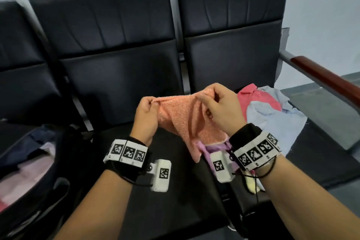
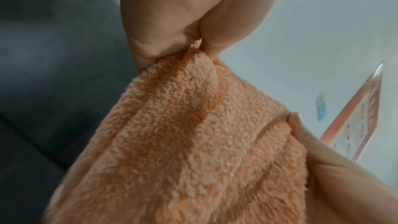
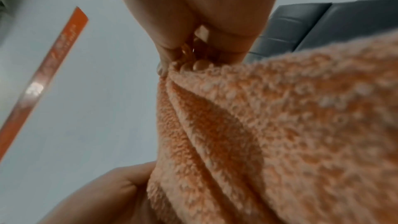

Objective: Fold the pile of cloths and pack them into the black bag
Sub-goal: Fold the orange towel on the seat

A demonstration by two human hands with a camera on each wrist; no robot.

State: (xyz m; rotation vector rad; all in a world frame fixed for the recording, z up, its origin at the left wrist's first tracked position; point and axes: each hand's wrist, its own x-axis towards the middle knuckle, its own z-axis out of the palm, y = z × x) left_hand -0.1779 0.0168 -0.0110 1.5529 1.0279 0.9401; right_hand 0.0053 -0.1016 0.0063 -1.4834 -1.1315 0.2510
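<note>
An orange terry cloth [image 1: 184, 117] hangs in the air above the middle black seat, stretched between both hands. My left hand [image 1: 149, 103] pinches its upper left corner, and my right hand [image 1: 212, 97] pinches the upper right corner. The left wrist view shows the cloth [image 2: 193, 134] gripped between thumb and fingers, and the right wrist view shows its folds [image 3: 269, 125] bunched under my fingertips. The open black bag [image 1: 44, 171] lies at lower left with folded pink and dark cloths inside. A pile of cloths [image 1: 272, 111], pink and light blue, sits on the right seat.
A lilac cloth [image 1: 212, 148] and a pale yellow one [image 1: 251, 183] lie under my right wrist. The row of black seats [image 1: 116, 54] backs onto a pale wall. A metal armrest with a wooden top [image 1: 327, 78] bounds the right seat.
</note>
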